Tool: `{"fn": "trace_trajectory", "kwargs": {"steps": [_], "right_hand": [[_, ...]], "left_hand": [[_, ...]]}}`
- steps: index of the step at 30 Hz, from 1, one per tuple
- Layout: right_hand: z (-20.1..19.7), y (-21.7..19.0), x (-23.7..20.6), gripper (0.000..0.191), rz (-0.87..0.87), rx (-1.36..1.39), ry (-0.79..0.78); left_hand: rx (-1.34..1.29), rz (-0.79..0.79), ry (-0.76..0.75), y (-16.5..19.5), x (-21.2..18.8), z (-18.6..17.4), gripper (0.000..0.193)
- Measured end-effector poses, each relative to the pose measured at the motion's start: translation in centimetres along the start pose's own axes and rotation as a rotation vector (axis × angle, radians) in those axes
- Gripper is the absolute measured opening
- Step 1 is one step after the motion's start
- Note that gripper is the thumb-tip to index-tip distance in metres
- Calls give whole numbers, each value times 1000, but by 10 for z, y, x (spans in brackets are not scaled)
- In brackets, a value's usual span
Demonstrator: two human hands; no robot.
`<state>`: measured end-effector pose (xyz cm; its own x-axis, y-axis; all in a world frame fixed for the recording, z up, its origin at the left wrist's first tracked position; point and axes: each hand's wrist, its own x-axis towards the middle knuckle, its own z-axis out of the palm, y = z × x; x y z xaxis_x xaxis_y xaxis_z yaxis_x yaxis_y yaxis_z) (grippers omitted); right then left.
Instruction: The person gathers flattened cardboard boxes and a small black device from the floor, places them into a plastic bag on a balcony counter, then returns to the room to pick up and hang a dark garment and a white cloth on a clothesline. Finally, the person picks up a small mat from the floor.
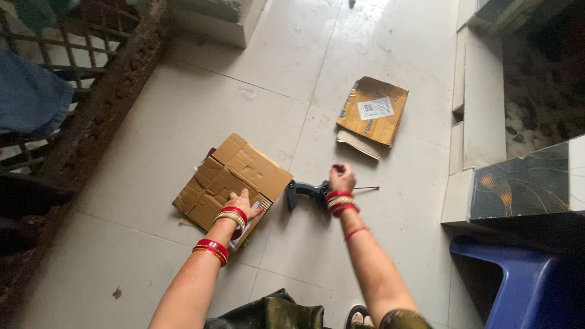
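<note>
Down on the tiled floor, the left hand lies spread flat on the cardboard box, steadying it, while the right hand closes around a dark tool, lifting its end.

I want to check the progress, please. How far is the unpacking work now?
Done: the brown cardboard box lies flattened on the tiled floor, and a torn package lies apart. In hand: the left hand presses the box; the right hand grips a small red-tipped item above the dark tool. Left: the tool and thin rod remain on the floor.
</note>
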<state>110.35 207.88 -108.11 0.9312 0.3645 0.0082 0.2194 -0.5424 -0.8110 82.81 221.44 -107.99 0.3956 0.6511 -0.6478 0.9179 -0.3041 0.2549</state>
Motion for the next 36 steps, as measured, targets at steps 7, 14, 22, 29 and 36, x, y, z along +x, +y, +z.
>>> {"fn": "trace_trajectory", "kwargs": {"steps": [7, 14, 22, 29, 36], "right_hand": [[-32, 17, 91, 40, -140, -600, -269], [-11, 7, 123, 67, -266, -812, -476], [17, 3, 92, 65, -605, -259, -380], [36, -43, -14, 58, -911, 100, -552], [39, -56, -130, 66, -1009, 110, -923]], "left_hand": [[117, -21, -18, 3, 7, 8, 122], [135, -68, -32, 3, -3, 5, 116], [-107, -54, 245, -51, 14, 16, 92], [-321, -424, 412, -101, -16, 19, 100], [-959, -603, 520, -134, -29, 12, 83]]}}
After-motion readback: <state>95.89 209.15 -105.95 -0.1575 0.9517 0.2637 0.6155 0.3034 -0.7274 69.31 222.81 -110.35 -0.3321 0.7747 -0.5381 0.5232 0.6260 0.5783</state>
